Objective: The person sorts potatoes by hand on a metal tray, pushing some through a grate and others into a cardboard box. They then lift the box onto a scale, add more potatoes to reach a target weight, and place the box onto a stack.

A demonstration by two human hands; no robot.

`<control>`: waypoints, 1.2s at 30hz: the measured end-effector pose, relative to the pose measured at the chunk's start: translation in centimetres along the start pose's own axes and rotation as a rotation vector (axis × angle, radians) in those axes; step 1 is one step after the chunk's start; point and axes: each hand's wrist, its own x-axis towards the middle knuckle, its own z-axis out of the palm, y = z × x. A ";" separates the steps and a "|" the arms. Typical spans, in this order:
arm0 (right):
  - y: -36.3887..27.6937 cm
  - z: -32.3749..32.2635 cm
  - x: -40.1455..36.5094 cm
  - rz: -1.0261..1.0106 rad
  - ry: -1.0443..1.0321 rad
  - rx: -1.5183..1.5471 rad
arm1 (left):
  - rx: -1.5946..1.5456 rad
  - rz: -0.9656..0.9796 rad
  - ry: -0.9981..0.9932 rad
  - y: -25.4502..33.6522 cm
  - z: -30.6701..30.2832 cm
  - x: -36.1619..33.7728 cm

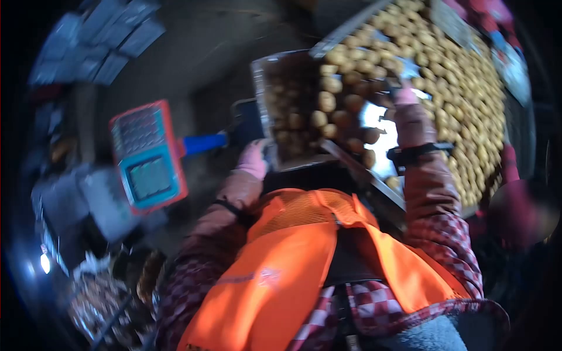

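- the left hand (253,159), in a pinkish glove, sits at the lower left corner of a metal tray (264,88). its grip is closed around the tray's rim, with the fingers curled over the edge.
- the metal tray is tilted and held up in front of the chest. it is filled with brown potatoes (295,117), and its far end reaches toward the belt.
- the right hand (410,120), also gloved, is stretched out over the right end of the tray, where it meets the belt. it rests among loose potatoes beside a bright patch of bare metal.
- motion blur hides the fingers of the right hand, so i cannot tell how far its grip is open or whether it has hold of a potato.
- a dark wristband (418,153) circles the right wrist above a red checked sleeve.
- the long belt (515,76) runs away to the upper right, packed with yellowish potatoes.
- an orange and teal scale (149,155) with a blue arm stands well apart to the left.
- an orange vest (293,257) fills the lower middle.
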 end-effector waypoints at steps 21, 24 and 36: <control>-3.4 7.2 -8.7 -0.643 0.127 -0.574 | -0.230 -0.295 0.032 0.1 3.6 -6.4; -4.3 -0.4 -10.8 -0.025 -0.179 -0.345 | -0.435 -0.366 0.072 -2.5 5.9 -6.0; 1.4 -1.9 -14.0 0.138 -0.268 -0.388 | -0.716 -0.561 0.247 -3.9 8.8 -4.4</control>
